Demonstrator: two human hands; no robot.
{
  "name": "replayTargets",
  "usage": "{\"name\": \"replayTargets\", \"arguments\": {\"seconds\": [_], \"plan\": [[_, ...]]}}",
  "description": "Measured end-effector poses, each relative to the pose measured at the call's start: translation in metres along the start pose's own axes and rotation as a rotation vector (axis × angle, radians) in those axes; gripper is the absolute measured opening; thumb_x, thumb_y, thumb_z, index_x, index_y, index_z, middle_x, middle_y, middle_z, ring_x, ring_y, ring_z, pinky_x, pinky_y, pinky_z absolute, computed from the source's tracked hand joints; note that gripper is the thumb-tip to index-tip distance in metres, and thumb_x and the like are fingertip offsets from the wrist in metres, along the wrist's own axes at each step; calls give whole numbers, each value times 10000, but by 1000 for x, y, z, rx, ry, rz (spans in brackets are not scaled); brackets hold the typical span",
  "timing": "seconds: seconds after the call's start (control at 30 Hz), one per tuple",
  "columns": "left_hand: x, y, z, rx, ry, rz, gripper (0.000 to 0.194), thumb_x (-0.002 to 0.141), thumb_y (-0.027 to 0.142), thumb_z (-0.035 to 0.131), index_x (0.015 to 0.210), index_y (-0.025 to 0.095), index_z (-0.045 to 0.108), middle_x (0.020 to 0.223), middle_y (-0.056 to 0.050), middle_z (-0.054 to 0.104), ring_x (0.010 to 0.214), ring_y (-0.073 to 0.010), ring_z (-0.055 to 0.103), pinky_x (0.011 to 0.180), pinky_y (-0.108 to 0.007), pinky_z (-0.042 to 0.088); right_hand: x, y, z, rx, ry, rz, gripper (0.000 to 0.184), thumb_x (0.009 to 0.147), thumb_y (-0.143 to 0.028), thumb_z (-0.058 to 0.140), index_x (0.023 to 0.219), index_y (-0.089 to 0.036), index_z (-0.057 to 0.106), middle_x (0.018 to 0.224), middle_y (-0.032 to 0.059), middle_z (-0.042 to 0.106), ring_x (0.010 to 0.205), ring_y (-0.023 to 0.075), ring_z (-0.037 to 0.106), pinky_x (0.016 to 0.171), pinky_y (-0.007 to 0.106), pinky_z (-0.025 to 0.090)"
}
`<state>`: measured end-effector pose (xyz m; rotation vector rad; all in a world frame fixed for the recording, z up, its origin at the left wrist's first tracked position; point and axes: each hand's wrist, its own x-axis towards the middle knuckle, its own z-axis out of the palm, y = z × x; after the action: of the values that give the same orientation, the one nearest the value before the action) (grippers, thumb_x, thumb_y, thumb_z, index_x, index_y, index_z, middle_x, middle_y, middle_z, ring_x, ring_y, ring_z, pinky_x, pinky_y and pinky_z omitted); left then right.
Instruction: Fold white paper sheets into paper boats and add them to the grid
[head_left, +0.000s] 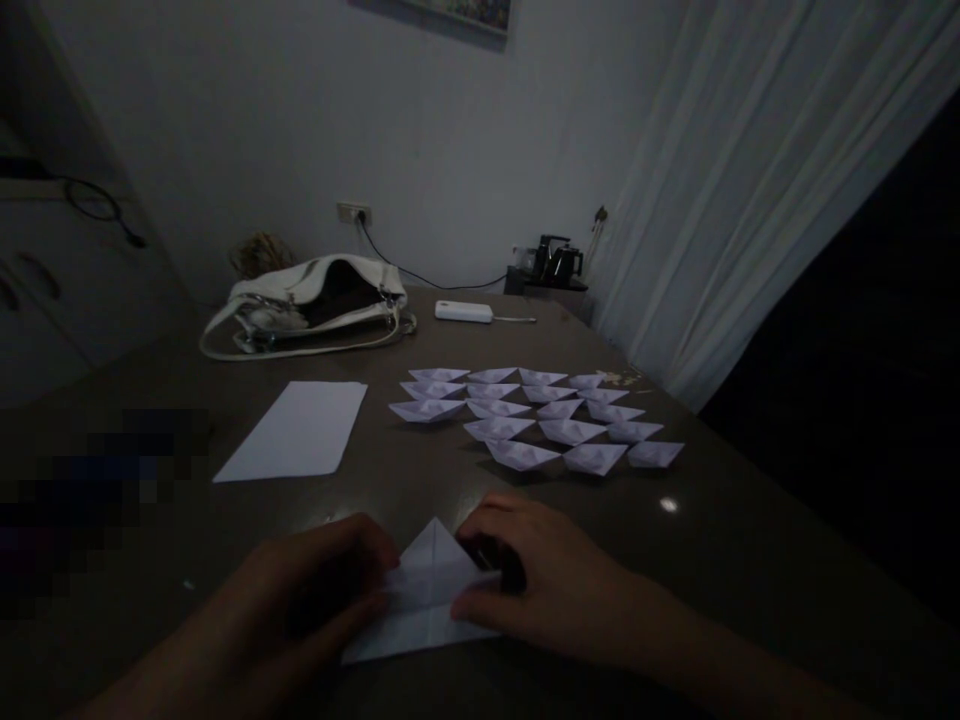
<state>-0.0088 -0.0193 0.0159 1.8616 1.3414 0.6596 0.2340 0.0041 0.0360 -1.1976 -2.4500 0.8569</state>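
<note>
A partly folded sheet of white paper [431, 580] lies on the dark table between my hands, its peak pointing away from me and crease lines running across it. My left hand [322, 580] pinches the left side of the paper between thumb and fingers. On the other side my right hand [525, 570] grips the right edge, thumb on the near part and fingers curled behind. Beyond my hands, several folded paper boats [521, 455] stand in rough rows. To the left of them is a stack of white paper [300, 430].
A white handbag [307, 285] with its strap rests at the back left of the table [420, 465]. A white device [463, 312] with a short cord sits at the back. Black kettles [562, 262] stand beyond the table, near a pale curtain [720, 180] on the right.
</note>
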Motion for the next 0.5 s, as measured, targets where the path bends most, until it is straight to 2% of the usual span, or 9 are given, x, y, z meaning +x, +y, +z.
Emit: {"name": "replayTargets", "arguments": {"seconds": [0.1, 0.17, 0.23, 0.3, 0.37, 0.43, 0.5], "plan": [[-1, 1, 0, -96, -39, -8, 162, 802, 380, 581, 850, 230, 618, 778, -6, 692, 718, -186, 667, 595, -225, 552, 2, 0, 4, 263, 15, 83, 248, 776, -302, 667, 962, -210, 531, 837, -17, 578, 734, 121, 527, 600, 216, 375], [-3, 3, 1, -102, 41, -14, 192, 800, 411, 589, 892, 245, 618, 810, -3, 689, 755, -194, 668, 629, -239, 566, 3, 0, 7, 456, 28, 116, 312, 793, -258, 644, 1035, -221, 452, 771, -41, 556, 663, 101, 502, 553, 199, 357], [-5, 5, 4, -57, 140, 26, 208, 812, 438, 567, 896, 262, 637, 949, -15, 684, 865, -212, 660, 687, -259, 572, 4, 0, 9, 596, 24, 113, 365, 797, -254, 643, 1071, -229, 404, 743, -55, 545, 620, 91, 480, 530, 195, 342], [-9, 4, 7, 41, 187, 104, 232, 834, 457, 532, 852, 272, 672, 1125, -20, 642, 1001, -235, 625, 767, -288, 565, 6, 1, 12, 665, 24, 83, 308, 801, -258, 642, 1032, -221, 441, 746, -51, 543, 622, 87, 475, 544, 198, 346], [-13, 0, 11, 138, 187, 156, 260, 825, 489, 542, 826, 283, 700, 1228, -15, 598, 1063, -254, 602, 822, -319, 552, 7, 1, 14, 680, 22, 31, 170, 809, -228, 626, 936, -194, 519, 765, -33, 553, 663, 88, 488, 583, 204, 359], [-16, -4, 14, 200, 194, 159, 269, 768, 532, 613, 867, 303, 713, 1209, -16, 620, 1052, -264, 612, 847, -342, 544, 8, 0, 17, 682, 4, -8, 54, 817, -191, 604, 863, -170, 585, 776, -18, 567, 698, 90, 498, 609, 206, 363], [-17, -7, 16, 208, 197, 147, 284, 719, 532, 672, 901, 317, 712, 1092, -10, 682, 997, -256, 638, 838, -338, 547, 9, -1, 19, 688, -21, -21, 52, 818, -190, 606, 851, -160, 632, 759, -17, 571, 667, 80, 482, 589, 200, 352]]}}
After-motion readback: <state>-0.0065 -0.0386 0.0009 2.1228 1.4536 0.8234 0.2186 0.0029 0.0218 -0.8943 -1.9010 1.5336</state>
